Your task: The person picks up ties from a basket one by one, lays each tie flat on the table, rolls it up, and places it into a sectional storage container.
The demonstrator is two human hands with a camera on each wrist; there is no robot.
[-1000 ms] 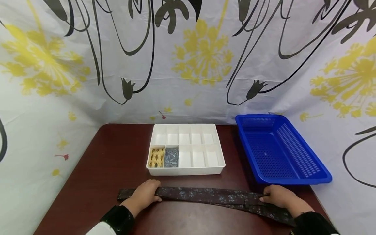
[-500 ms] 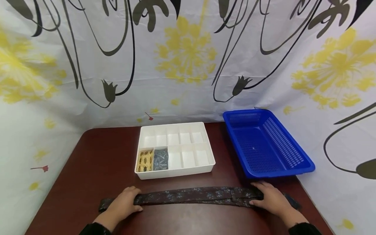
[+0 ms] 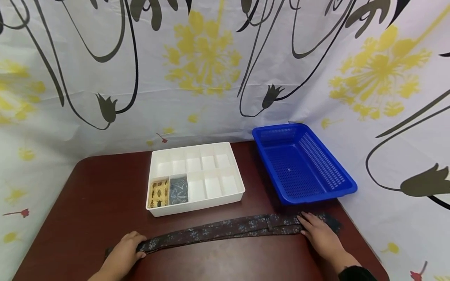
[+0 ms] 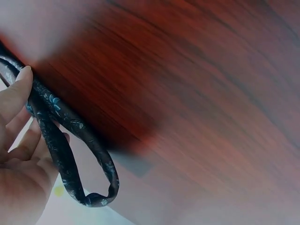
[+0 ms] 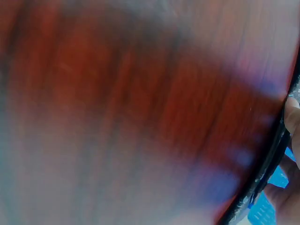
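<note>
A dark necktie (image 3: 211, 232) with small blue flowers lies folded lengthwise across the near part of the table. In the head view my left hand (image 3: 123, 253) holds it close to its left end. Seen from the left wrist, the thumb of that hand (image 4: 21, 122) presses on the tie (image 4: 65, 154), whose folded end makes a loop past the fingers. My right hand (image 3: 321, 238) grips the tie near its right end, which sticks out beyond the fingers. The right wrist view shows that hand (image 5: 288, 164) at the edge, thumb and fingers on opposite sides of the tie (image 5: 267, 173).
Behind the tie stands a white divided box (image 3: 200, 205); two of its front-left compartments hold a yellow patterned item (image 3: 159, 194) and a grey-blue one (image 3: 178, 190). A blue perforated basket (image 3: 304, 164) sits at the back right. Patterned cloth (image 3: 197, 113) hangs behind the brown table (image 3: 102, 195).
The head view has turned, shifting the scene left. My hands have moved farther apart along the necktie. Its right tail, angled toward me before, now lies nearly in line with the rest.
</note>
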